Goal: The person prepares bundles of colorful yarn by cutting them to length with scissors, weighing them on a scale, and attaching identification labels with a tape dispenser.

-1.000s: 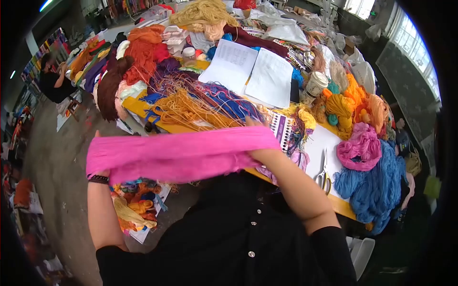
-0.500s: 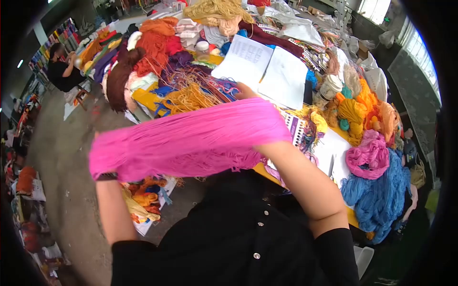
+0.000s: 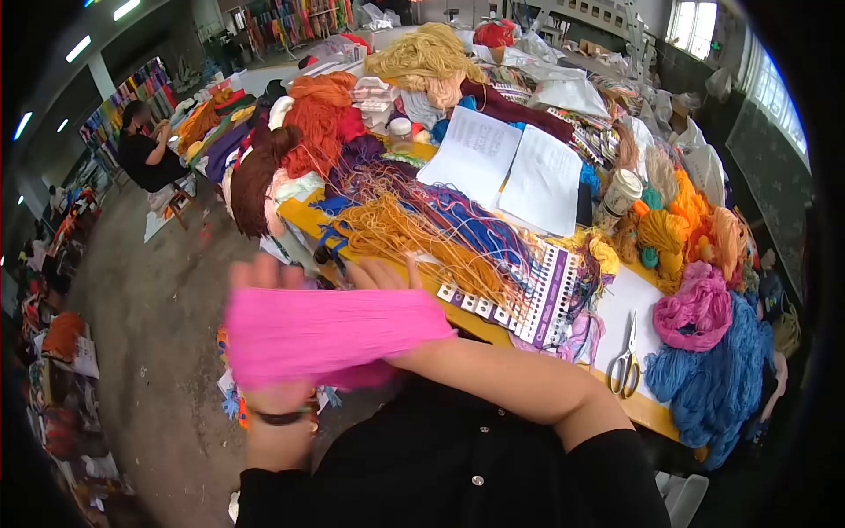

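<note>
A skein of bright pink yarn is looped around both my hands in front of my chest, held up off the table. My left hand carries its left end, fingertips poking out above the strands and blurred by motion; a dark band circles the wrist. At the skein's right end, my right hand passes through the loop with its fingers stretched past the top edge. The yarn hides both palms. Behind my right hand lie loose orange threads and a thread colour card with holes and a purple strip.
Yarn heaps cover the yellow table, with an open notebook, scissors, a jar and a paper cup. Blue yarn hangs over the right edge. A co-worker sits at the far left.
My hands have come closer together, my right hand moving left, so the stretched skein is now shorter and bunched. The view has shifted, showing more of the colour card and the scissors.
</note>
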The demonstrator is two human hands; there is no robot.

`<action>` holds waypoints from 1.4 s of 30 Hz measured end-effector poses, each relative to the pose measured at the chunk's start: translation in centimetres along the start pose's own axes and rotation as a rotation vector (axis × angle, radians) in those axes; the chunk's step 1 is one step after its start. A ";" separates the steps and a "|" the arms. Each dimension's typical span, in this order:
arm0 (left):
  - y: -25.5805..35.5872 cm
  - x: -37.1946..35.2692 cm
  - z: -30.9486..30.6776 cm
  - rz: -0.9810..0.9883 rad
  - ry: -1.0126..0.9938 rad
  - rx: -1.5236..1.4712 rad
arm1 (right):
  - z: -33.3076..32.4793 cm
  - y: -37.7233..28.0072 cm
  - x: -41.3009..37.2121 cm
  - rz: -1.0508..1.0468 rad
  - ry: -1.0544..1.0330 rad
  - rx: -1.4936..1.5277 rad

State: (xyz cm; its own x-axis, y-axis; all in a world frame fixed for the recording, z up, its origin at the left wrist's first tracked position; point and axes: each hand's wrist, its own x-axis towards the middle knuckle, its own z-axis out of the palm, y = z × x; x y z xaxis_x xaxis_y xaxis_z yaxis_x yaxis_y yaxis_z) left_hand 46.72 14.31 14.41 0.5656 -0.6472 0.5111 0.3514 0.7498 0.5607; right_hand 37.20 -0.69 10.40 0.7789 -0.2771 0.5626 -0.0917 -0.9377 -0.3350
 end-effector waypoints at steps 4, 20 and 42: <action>13.7 1.0 -10.2 0.191 0.319 0.798 | -3.4 7.2 -0.7 0.237 -0.334 -0.071; -6.4 -7.3 -10.4 -0.834 -0.498 1.285 | -7.2 2.2 -0.4 0.263 -0.071 0.067; -2.4 2.5 -0.2 -0.543 -0.455 0.025 | -16.0 14.6 -25.8 1.040 -0.210 0.009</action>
State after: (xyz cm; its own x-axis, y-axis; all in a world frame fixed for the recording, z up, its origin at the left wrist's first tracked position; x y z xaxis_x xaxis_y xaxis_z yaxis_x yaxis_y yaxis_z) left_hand 47.43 10.92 14.15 -0.0541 -0.9262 0.3732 0.4751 0.3049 0.8254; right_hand 5.86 -10.56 3.09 0.4119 -0.8995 -0.1458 -0.7705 -0.2585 -0.5827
